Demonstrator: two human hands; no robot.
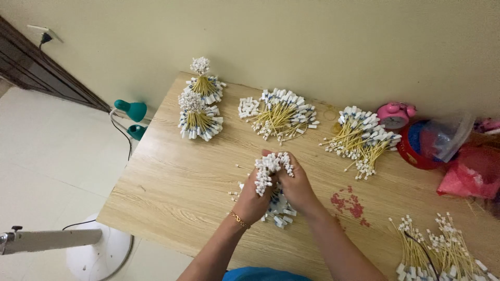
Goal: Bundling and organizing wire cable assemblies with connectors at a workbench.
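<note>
Flanking both hands (276, 190), tag bundles (200, 106) and clock (394, 115) sit apart.

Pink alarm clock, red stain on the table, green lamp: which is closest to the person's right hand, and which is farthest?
1. Red stain, on the wood just right of the right hand.
2. Pink alarm clock, far right by the wall.
3. Green lamp, off the table's left edge, past the left hand.

A pink alarm clock (394, 115) stands beside a red tub (414, 152); a teal lamp (132, 110) hangs off-table.
</note>
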